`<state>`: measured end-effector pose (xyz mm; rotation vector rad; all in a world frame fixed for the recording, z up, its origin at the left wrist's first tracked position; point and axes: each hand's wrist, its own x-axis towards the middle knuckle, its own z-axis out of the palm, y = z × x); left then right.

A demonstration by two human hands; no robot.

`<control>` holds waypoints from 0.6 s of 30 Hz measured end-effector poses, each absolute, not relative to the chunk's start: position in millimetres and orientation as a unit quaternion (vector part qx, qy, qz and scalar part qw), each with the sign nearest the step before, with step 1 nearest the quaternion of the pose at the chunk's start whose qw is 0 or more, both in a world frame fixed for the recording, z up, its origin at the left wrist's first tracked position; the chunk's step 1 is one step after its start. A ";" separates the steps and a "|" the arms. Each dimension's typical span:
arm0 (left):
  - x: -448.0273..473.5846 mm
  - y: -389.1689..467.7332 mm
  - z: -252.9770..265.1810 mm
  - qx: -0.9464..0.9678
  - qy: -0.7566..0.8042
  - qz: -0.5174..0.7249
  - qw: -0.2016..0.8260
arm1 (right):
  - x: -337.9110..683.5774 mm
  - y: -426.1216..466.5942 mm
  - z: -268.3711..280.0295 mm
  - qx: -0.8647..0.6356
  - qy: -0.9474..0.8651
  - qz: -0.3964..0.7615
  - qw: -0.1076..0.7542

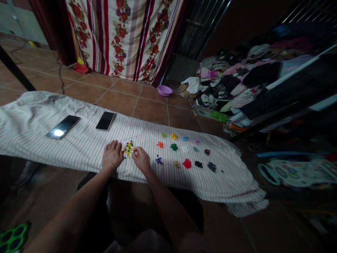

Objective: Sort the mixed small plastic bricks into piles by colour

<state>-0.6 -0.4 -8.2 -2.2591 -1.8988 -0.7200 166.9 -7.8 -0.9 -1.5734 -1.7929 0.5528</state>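
Observation:
A small mixed pile of tiny pieces (128, 148), yellow, green, red and white, lies on the striped cloth (86, 154) between my hands. Flat on the cloth at the left edge of this pile rests my left hand (112, 154), its fingers stretched out and pointing away from me. At the pile's right edge, my right hand (141, 159) has thumb and fingertips pinched together; whatever they hold is too small to make out. Right of it lie single-colour heaps, among them a purple heap (159, 160), an orange heap (160, 144), a dark green heap (174, 147) and a red heap (186, 163).
Two phones, one with a glare spot (63, 127) and one dark (105, 121), lie on the cloth to the left. Beyond the cloth's far edge, a purple basin (165, 90) stands on the tiled floor. Clothes (237, 77) are heaped at the right.

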 end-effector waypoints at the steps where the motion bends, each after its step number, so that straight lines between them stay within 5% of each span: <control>1: -0.5 -0.4 -8.1 -0.740 -0.626 -0.239 0.049 | 166.9 -8.2 -0.9 -0.606 -0.688 0.212 0.340; 18: -1.3 -0.5 -8.7 -0.744 -0.616 -0.257 0.046 | 169.5 -10.5 -10.2 -0.637 -0.628 0.217 0.390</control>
